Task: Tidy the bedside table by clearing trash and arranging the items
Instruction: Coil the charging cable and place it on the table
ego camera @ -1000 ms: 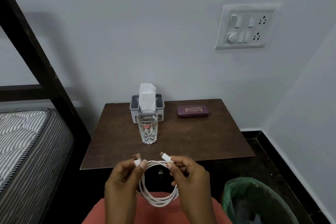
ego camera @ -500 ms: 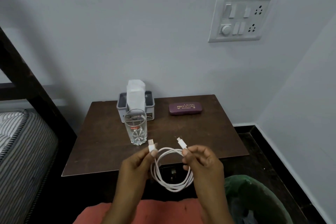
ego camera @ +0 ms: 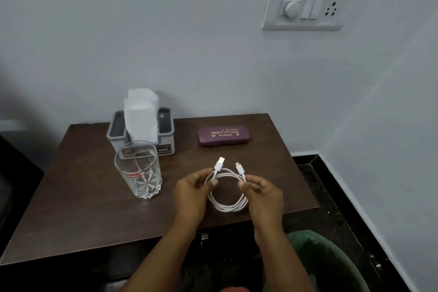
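The white cable [ego camera: 227, 208] is hanging in a loose coil over the front right part of the counter [ego camera: 83, 208], with its two plugs pointing up and away from the person. The left hand [ego camera: 192, 193] is pinching the strand just under the larger plug between thumb and fingers [ego camera: 213, 182], and the right hand [ego camera: 263, 193] is pinching the strand under the smaller plug in the same way. I cannot tell whether the bottom of the coil is touching the wood. A clear glass [ego camera: 138, 173] is standing upright to the left of the hands. Just behind it, a grey holder [ego camera: 166, 130] is keeping white tissues [ego camera: 141, 118] upright near the wall. A purple spectacle case [ego camera: 224, 135] is lying flat to the right of the holder. A green-lined bin [ego camera: 327, 263] is standing on the floor by the front right corner.
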